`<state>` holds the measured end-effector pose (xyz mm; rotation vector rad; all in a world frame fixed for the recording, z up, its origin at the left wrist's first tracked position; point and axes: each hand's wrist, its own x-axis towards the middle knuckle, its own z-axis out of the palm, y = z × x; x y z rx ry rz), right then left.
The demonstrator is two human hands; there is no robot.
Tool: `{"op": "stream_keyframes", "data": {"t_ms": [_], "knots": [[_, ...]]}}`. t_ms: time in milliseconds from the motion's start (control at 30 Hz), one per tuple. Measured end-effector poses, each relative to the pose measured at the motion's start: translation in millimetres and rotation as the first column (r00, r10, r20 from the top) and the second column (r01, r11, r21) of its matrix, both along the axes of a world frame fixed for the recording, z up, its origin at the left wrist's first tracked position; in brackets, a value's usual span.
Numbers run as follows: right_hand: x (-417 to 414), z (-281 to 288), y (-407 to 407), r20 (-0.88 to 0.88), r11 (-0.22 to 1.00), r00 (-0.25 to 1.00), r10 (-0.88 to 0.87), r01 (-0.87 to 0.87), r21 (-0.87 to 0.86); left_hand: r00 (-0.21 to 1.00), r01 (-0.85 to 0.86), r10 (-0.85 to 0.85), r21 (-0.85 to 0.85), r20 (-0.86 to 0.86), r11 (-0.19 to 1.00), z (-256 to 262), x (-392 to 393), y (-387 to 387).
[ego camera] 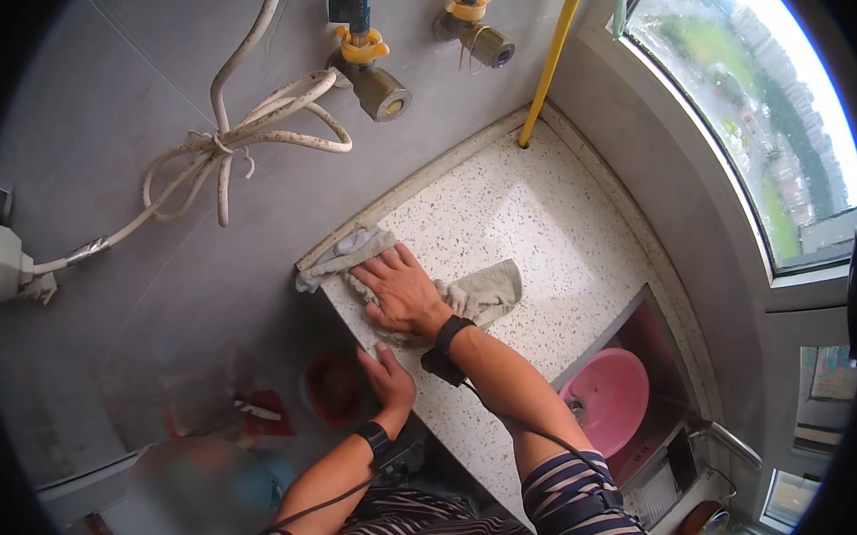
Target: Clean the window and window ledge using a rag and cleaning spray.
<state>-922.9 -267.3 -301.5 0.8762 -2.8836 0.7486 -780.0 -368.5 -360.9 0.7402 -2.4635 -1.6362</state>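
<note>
My right hand (pixel 407 295) lies flat, palm down and fingers spread, on a grey-green cloth (pixel 486 291) on the speckled white countertop (pixel 458 412). Part of the cloth is hidden beneath the palm, while a loose flap sticks out to the right. At my fingertips, bunched cloth (pixel 346 255) reaches the corner by the wall and hangs slightly over the edge. Just below, my left hand (pixel 392 386) is at the counter's front edge, thumb apart from the fingers and nothing visible in it. Whether it touches the edge I cannot tell.
A pink basin (pixel 613 401) stands in the sink (pixel 661 349) at right. A yellow pipe (pixel 550 65) enters the countertop's back corner. Brass valves (pixel 382 93) and a tied white cable (pixel 290 139) are on the grey wall. A red container (pixel 333 389) sits below the counter.
</note>
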Motion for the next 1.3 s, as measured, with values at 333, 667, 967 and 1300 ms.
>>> {"op": "stream_keyframes", "data": {"t_ms": [333,667,967,1300], "knots": [[-14,-13,268,0.023,0.686,0.741,-0.672,0.610,0.396,1.000,0.002,0.005,-0.222,0.031,0.975,-3,-1,3],[96,4,66,0.104,0.915,0.921,-0.375,0.350,0.200,0.998,-0.002,-0.004,-0.101,-0.064,0.995,-13,-3,6],[160,10,68,0.112,0.840,0.836,-0.538,0.520,0.153,0.997,-0.038,0.037,0.014,0.074,0.999,-19,-7,-8],[134,-21,287,-0.143,0.341,0.368,-0.919,0.922,0.184,0.985,-0.064,0.070,-0.042,0.157,0.997,0,-3,0]]}}
